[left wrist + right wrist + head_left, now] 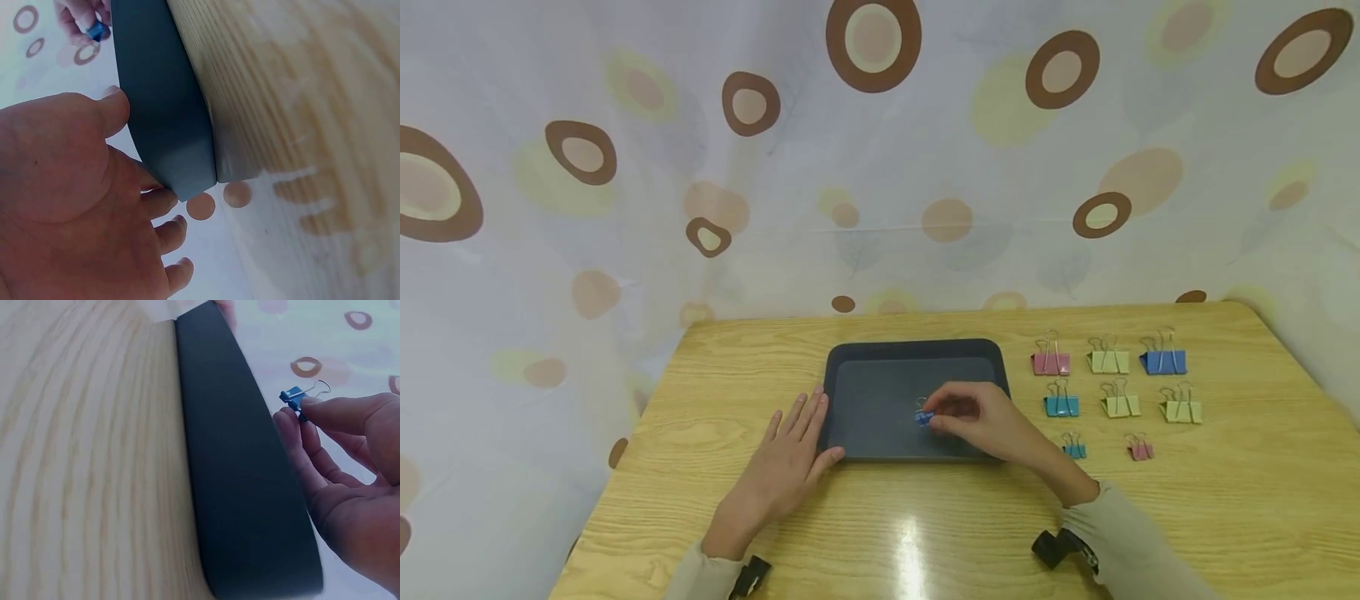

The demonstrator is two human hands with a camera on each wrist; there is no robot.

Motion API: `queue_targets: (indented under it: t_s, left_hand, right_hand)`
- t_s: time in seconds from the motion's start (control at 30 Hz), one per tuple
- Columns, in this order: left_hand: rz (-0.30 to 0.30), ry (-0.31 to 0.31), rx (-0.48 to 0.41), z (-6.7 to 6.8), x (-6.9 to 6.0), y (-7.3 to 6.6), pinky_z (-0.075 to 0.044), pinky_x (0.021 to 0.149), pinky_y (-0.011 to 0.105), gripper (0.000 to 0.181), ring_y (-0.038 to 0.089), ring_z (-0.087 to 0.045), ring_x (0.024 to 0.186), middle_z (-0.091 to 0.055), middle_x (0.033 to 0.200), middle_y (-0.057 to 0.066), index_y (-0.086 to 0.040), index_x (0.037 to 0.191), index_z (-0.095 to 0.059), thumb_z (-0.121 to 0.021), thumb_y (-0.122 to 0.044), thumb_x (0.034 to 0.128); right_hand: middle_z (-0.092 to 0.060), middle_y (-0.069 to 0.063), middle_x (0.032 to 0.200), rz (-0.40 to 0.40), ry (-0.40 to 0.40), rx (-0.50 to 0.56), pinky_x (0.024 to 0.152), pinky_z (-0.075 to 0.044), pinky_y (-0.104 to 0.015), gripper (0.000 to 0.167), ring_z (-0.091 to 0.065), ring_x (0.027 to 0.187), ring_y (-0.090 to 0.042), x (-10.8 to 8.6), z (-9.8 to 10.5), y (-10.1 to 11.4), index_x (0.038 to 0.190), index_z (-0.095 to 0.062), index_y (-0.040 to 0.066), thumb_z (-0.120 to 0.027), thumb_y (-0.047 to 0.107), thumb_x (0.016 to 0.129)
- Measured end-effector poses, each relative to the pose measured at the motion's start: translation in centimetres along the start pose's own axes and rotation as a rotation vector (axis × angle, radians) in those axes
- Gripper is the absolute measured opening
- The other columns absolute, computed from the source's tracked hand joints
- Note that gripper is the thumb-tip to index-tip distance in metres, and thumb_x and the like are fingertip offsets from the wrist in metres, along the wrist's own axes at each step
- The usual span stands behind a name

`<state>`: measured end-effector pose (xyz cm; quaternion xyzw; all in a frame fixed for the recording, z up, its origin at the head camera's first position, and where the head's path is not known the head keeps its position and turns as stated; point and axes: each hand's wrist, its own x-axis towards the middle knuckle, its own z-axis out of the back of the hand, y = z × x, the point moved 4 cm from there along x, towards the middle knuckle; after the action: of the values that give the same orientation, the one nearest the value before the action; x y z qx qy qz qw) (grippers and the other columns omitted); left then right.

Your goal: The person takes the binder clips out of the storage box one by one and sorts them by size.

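Over the dark tray (pixel 880 450), my right hand (pixel 981 417) pinches a small blue binder clip (pixel 923 417) between thumb and fingertips. Its wire handle sticks out past the fingers in the right wrist view, where the clip (pixel 294 397) shows above the tray's side wall (pixel 244 469). My left hand (pixel 786 467) lies with straight fingers along the tray's left edge, thumb at the front left corner. From the left wrist view, the thumb and fingers of that hand (pixel 69 181) touch the tray wall (pixel 165 106) and hold nothing.
Right of the tray, binder clips stand in rows on the wooden table (pixel 1247 500): a large pink one (pixel 1051 363), a large blue one (pixel 1165 362), a teal one (pixel 1062 406), several pale yellow ones (pixel 1108 361) and a small pink one (pixel 1140 451). Behind hangs a patterned curtain (pixel 895 167).
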<state>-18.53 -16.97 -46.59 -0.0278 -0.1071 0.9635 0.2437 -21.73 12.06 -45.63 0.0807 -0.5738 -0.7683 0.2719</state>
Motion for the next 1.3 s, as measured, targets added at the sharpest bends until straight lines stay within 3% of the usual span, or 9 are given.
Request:
queue_targets:
  t_s: [0.17,0.4,0.6,0.77,0.97,1.1,1.3]
  left_hand:
    - [-0.001,-0.006,0.003,0.1,0.0,0.0,-0.017,0.121,0.063,0.076,0.038,-0.016,0.155,-0.012,0.17,0.018,0.003,0.162,-0.018,-0.04,-0.048,0.1101]
    - [0.006,0.013,0.01,0.1,-0.1,-0.1,-0.016,0.122,0.062,0.076,0.037,-0.014,0.156,-0.011,0.17,0.017,0.002,0.163,-0.016,-0.039,-0.049,0.1102]
    - [0.011,0.032,0.015,0.0,-0.1,0.1,-0.014,0.123,0.06,0.077,0.036,-0.012,0.156,-0.007,0.171,0.016,0.001,0.163,-0.014,-0.037,-0.05,0.1104]
    - [0.014,0.027,0.012,-0.2,-0.1,0.2,-0.013,0.123,0.06,0.077,0.036,-0.012,0.156,-0.006,0.171,0.015,0.001,0.163,-0.013,-0.036,-0.05,0.1105]
    - [0.014,0.027,0.009,0.0,0.0,0.0,-0.013,0.123,0.06,0.077,0.036,-0.012,0.156,-0.008,0.17,0.017,0.002,0.163,-0.014,-0.036,-0.05,0.1104]
    - [0.007,0.025,0.007,0.0,0.1,-0.2,-0.014,0.122,0.061,0.076,0.037,-0.013,0.156,-0.009,0.17,0.017,0.003,0.162,-0.015,-0.037,-0.049,0.1106]
    - [0.011,0.041,-0.001,0.0,0.2,-0.2,-0.013,0.122,0.061,0.077,0.037,-0.011,0.156,-0.007,0.17,0.016,0.002,0.162,-0.014,-0.037,-0.05,0.1104]
  right_hand:
    - [-0.072,-0.011,0.104,-0.005,-0.013,0.044,0.078,-0.061,-0.045,0.012,-0.072,0.089,-0.037,-1.3,1.1,0.3,0.109,-0.074,0.006,-0.071,0.006,0.097]
    - [-0.072,-0.013,0.106,-0.047,-0.058,0.04,0.08,-0.061,-0.038,0.013,-0.074,0.094,-0.027,-3.2,2.7,0.3,0.111,-0.073,0.005,-0.071,0.006,0.098]
    - [-0.072,-0.017,0.108,-0.068,-0.102,0.057,0.082,-0.061,-0.04,0.015,-0.074,0.096,-0.031,-5.0,4.3,0.5,0.113,-0.07,-0.001,-0.069,0.003,0.098]
    - [-0.072,-0.013,0.108,-0.059,-0.16,0.053,0.08,-0.062,-0.036,0.016,-0.075,0.096,-0.022,-6.5,5.9,0.6,0.112,-0.07,-0.005,-0.071,-0.001,0.096]
    - [-0.071,-0.007,0.11,-0.13,-0.168,0.105,0.077,-0.061,-0.036,0.019,-0.074,0.099,-0.019,-8.7,7.3,0.5,0.115,-0.068,-0.007,-0.069,0.0,0.097]
    - [-0.073,-0.005,0.109,-0.161,-0.211,0.058,0.076,-0.061,-0.037,0.02,-0.075,0.098,-0.018,-10.3,8.4,0.6,0.115,-0.068,-0.006,-0.07,0.002,0.097]
    - [-0.074,-0.001,0.105,-0.145,-0.31,-0.044,0.076,-0.062,-0.032,0.018,-0.075,0.095,-0.013,-12.7,11.2,0.5,0.114,-0.067,-0.007,-0.069,-0.002,0.097]
